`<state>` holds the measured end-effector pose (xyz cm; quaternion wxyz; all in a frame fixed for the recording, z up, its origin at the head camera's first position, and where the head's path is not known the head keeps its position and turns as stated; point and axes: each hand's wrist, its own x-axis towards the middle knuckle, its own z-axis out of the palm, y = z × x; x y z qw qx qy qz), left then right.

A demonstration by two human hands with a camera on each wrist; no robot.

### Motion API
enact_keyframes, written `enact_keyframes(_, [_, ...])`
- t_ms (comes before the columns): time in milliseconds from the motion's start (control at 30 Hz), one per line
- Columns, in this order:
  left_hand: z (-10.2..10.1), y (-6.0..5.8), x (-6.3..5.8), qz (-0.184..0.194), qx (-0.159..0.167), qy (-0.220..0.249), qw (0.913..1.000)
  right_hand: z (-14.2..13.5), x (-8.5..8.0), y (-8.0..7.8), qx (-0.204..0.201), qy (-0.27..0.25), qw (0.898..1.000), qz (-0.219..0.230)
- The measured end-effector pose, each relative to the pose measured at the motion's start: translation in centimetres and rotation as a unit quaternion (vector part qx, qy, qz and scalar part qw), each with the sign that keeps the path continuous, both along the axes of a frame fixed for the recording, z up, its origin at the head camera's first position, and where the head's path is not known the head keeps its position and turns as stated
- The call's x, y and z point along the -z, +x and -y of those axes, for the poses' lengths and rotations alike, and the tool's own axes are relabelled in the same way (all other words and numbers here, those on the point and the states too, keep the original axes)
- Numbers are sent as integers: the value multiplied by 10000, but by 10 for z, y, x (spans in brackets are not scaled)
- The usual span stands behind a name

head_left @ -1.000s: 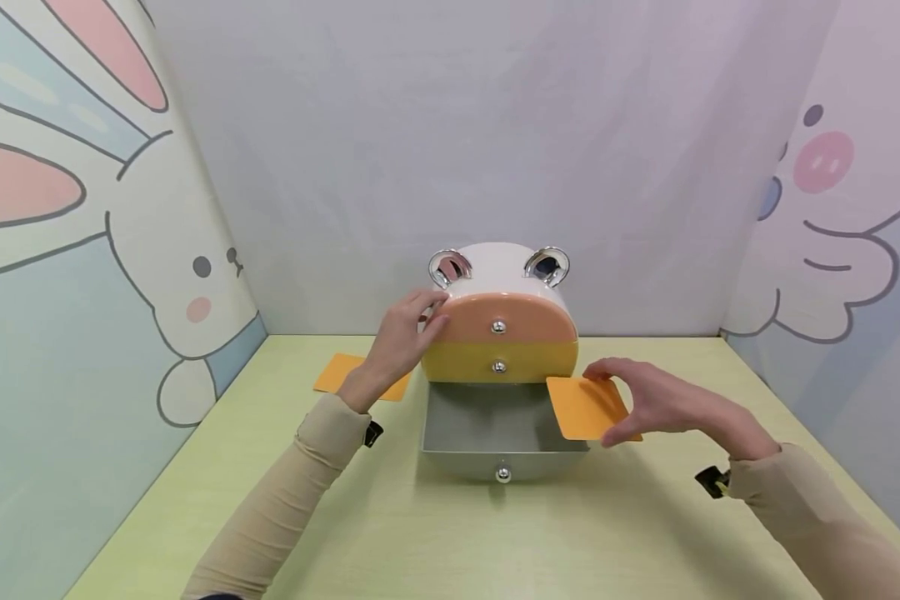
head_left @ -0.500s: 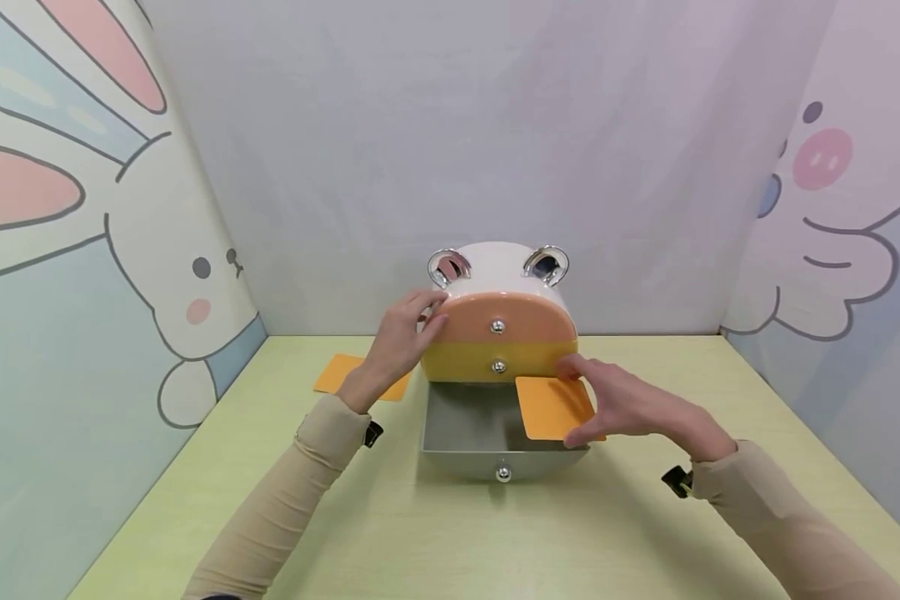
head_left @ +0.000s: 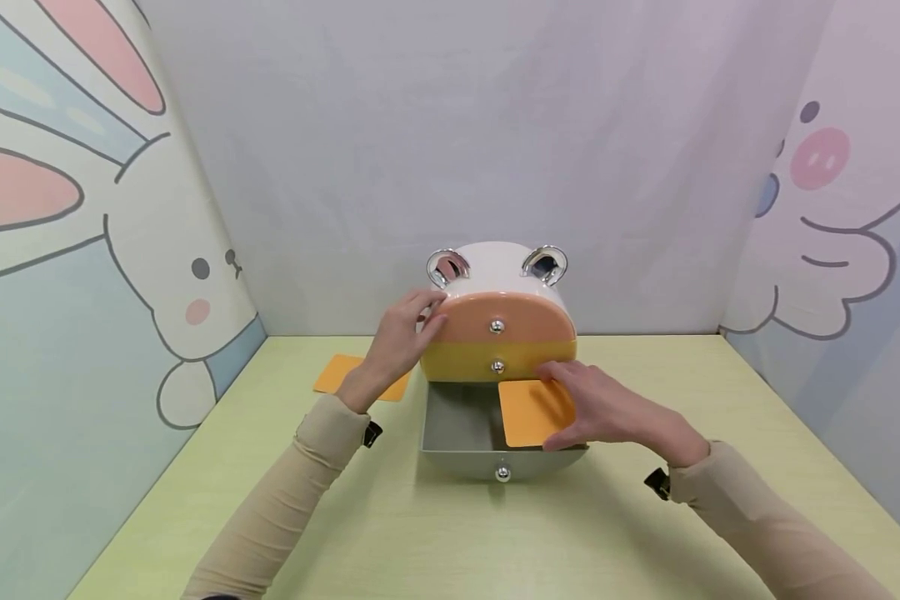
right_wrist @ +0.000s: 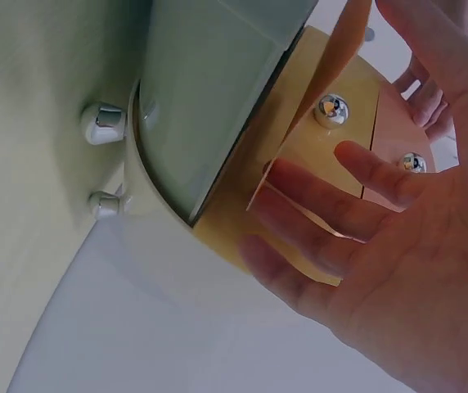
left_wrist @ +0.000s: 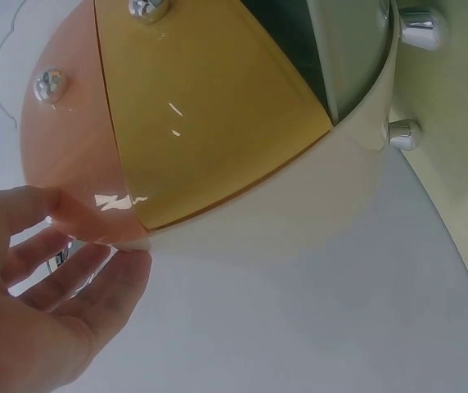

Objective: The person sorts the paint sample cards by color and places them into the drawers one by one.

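A small rounded drawer cabinet (head_left: pixel 504 267) with silver ears has an orange-pink top drawer, a yellow middle drawer and a grey bottom drawer (head_left: pixel 457 421), which is pulled out. My left hand (head_left: pixel 399 343) holds the cabinet's upper left edge, the thumb on the orange-pink front and the fingers at its side in the left wrist view. In my right hand (head_left: pixel 607 407) an orange square card (head_left: pixel 534 414) is held by its edges between thumb and fingers, above the right part of the grey drawer. The right wrist view shows this card (right_wrist: pixel 332 65) nearly edge-on.
A second orange card (head_left: pixel 337 372) lies on the table (head_left: pixel 450 542) left of the cabinet, partly hidden by my left wrist. A pale wall (head_left: pixel 345 167) stands behind, and printed cartoon panels flank both sides. Silver knobs (head_left: pixel 502 474) stick out from the drawer fronts.
My right hand has moved left with the orange card, from beside the grey drawer's right side to over its inside. The left hand has stayed at the cabinet's edge.
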<state>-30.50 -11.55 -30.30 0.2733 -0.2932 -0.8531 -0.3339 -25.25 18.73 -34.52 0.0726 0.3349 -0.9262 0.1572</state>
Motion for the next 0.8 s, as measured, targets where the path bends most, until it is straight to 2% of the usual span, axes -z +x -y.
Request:
enact_keyframes(267, [0,1,0,55,-26,-30,10000,6,5,1,-110,128,9991,-386])
enact_keyframes(333, [-1,1,-1,78,-24,-32,10000,6,3,1,-188,-51,9983,-541])
enact_keyframes(400, [-2,1,-2,88,-8,-41,10000,5,-1,1,-272,-532,9949,-818])
enact_keyframes(467, [-2,0,-3,76,18,-54,10000,5,-8,-2,-356,-1225,9835,-1283])
enact_keyframes(533, [-1,-1,-3,55,57,-54,10000,5,-16,-8,-361,-1889,9625,-1914])
enact_keyframes(633, [3,-6,-1,152,120,79,9998,5,-26,-22,-106,-2443,9337,-2615])
enact_keyframes(700, [10,-11,3,362,80,312,9988,6,-31,-32,133,-2580,9267,-2731])
enact_keyframes(800, [24,-20,12,845,-151,543,9948,6,-31,-45,343,-2725,9292,-2475])
